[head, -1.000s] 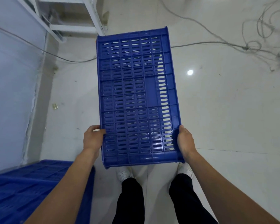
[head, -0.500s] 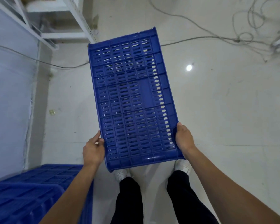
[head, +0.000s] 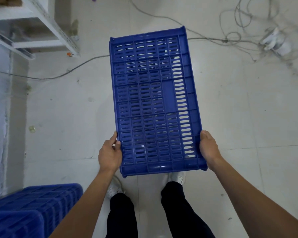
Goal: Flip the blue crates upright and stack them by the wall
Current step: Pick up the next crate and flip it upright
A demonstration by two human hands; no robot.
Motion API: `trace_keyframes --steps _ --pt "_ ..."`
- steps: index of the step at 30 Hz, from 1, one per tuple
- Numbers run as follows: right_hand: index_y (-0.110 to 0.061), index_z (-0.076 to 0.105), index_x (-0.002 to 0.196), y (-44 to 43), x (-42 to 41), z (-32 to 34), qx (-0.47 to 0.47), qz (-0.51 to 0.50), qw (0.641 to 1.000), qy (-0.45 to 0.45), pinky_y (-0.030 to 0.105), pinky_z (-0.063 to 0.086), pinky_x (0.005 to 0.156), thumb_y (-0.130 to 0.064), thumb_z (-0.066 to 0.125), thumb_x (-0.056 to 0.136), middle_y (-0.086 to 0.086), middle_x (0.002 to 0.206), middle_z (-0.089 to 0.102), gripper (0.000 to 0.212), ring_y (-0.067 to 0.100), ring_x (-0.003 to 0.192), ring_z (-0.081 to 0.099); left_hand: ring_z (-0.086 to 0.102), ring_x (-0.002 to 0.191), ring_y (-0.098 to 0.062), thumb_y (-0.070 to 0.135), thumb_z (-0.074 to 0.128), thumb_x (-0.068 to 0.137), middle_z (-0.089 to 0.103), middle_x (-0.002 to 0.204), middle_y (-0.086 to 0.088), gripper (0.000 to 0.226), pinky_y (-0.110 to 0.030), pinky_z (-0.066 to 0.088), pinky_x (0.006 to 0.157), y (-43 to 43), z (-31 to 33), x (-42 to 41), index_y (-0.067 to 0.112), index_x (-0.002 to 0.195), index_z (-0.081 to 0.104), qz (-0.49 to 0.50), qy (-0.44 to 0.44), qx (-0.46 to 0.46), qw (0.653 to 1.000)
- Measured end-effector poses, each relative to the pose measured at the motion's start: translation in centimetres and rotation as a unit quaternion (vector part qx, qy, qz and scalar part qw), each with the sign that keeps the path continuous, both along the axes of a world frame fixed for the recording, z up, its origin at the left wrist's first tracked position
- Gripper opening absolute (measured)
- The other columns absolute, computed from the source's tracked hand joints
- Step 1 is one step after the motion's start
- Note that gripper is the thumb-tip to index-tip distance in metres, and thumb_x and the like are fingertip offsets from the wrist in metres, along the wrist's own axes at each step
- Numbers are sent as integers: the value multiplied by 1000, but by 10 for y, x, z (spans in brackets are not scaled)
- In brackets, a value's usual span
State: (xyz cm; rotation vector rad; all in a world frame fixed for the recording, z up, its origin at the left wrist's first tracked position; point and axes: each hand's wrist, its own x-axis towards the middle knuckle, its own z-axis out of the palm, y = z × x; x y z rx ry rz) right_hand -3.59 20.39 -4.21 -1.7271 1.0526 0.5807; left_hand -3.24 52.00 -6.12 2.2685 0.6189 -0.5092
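Held blue crate (head: 155, 103) off floor (head: 248, 117), left hand (head: 110, 155) and right hand (head: 208, 148) clamping near-end sides. Long overhang; could tip, slip from grip.

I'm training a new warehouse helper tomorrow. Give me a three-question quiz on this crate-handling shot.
1. True or false: the held crate rests on the floor.
2. Which hands grip it? A) left hand only B) right hand only C) both
3. Fill in: more blue crates sit at the lower ____ of the view.

Key: 1 false, it is held above the floor; 2 C, one hand on each long side near the close end; 3 left.
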Motion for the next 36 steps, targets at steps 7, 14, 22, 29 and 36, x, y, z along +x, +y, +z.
trace_keyframes --steps 7,14,22,29,36 --pt "-22 55 99 -19 -4 4 -59 5 998 -18 51 52 91 -44 21 100 6 100 67 41 27 93 65 59 99 -17 23 42 106 60 121 -3 44 -26 43 88 -20 2 13 30 149 42 -33 -1 -3 999" --pt "-13 54 99 31 -15 40 -97 67 989 -88 26 37 60 -36 25 106 -7 82 58 37 11 72 53 64 95 -22 18 40 106 69 119 -5 45 -34 51 95 24 5 28 37 146 46 -15 46 6 999" --pt "-30 31 153 107 -8 58 -48 120 984 -123 28 34 103 -39 28 105 -8 133 55 48 18 127 50 64 101 -33 22 45 103 67 122 -15 44 -34 48 81 72 13 47 13 146 45 -75 128 97 984" --pt "-29 25 152 185 5 69 -35 181 974 -133 30 42 82 -37 31 105 -5 117 61 48 17 100 60 64 102 -14 27 50 102 68 119 -1 32 -29 50 92 60 65 56 17 131 61 -53 -47 -45 996" --pt "-17 14 154 267 11 64 -68 259 949 -165 37 47 55 -29 34 105 -3 70 62 54 17 58 59 63 85 -21 50 37 101 67 95 -13 37 -49 53 86 47 100 68 22 88 57 -32 -38 -176 983"
